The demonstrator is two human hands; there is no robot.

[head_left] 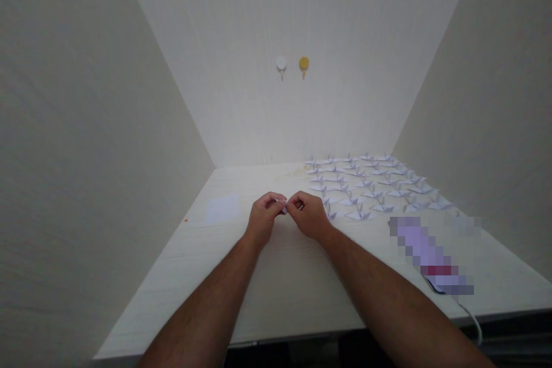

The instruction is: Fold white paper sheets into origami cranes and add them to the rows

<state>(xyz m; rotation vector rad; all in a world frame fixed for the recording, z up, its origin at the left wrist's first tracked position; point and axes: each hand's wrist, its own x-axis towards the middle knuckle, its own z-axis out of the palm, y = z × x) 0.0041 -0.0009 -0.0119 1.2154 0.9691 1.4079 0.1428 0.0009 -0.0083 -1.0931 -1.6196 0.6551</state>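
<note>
Paper cranes (369, 186) R on tbl (302, 282), sheet (222, 209) L, wall (302, 115) bhd.

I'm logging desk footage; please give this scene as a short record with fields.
Left hand: pinching a small white piece, probably paper
Right hand: pinching the same piece
Right side: rows of folded paper cranes
Left side: flat white paper
Near right: pixelated object, pale cable
Back wall: white hook, yellow hook
</note>
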